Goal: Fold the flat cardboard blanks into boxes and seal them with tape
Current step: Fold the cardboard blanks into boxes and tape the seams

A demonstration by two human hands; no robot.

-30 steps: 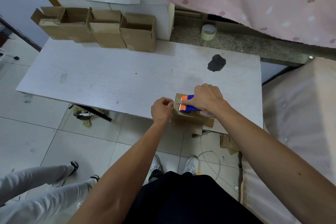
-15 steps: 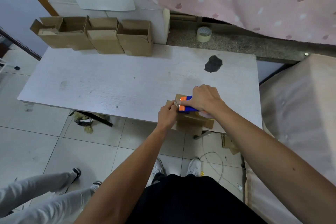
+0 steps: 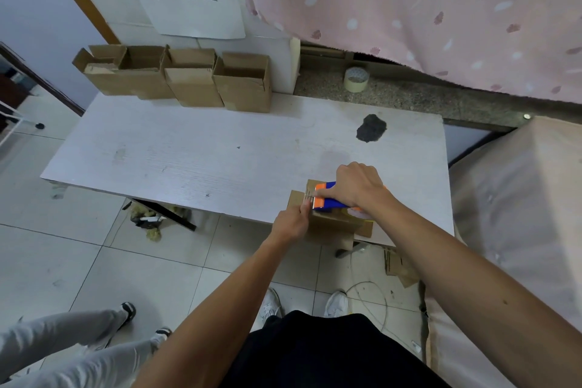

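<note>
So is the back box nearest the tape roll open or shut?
Open. The box stands upright, its back flap sticks up, and its dark inside shows above the front wall.

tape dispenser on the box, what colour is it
The tape dispenser is blue with an orange front, head view.

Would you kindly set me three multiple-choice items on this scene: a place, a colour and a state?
1. The spare tape roll lies: A on the table; B on the stone ledge; C on the floor.
2. The tape dispenser is: A green; B blue and orange; C black.
3. The right hand: A lies flat; B hangs idle; C grips the tape dispenser.
Key: B, it sits on the grey ledge; B, blue body, orange front; C, fingers curl over it atop the box.
</note>
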